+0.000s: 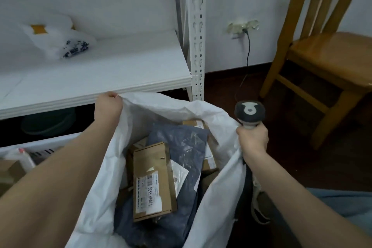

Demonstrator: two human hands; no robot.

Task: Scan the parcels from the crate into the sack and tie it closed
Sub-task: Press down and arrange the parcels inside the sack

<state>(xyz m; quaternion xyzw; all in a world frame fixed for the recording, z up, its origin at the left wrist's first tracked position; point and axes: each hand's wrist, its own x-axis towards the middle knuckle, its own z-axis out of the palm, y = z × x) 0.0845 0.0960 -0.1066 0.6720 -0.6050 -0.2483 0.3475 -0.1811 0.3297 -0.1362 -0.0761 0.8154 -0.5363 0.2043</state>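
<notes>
A white sack (161,106) stands open in front of me, its mouth held wide. My left hand (107,106) grips the sack's far left rim. My right hand (253,141) grips the handle of a dark barcode scanner (249,112) and pinches the sack's right rim with it. Inside the sack lie a brown cardboard parcel (153,179) with a printed label, a grey-blue plastic mailer (183,143) and more brown boxes beneath. At the lower left, part of a white crate (40,147) shows with a box (10,171) in it.
A white metal shelf (100,78) stands just behind the sack, with a white plastic bag (60,40) on it. A wooden chair (326,60) is at the right on the dark floor. A cable runs down from a wall socket (243,26).
</notes>
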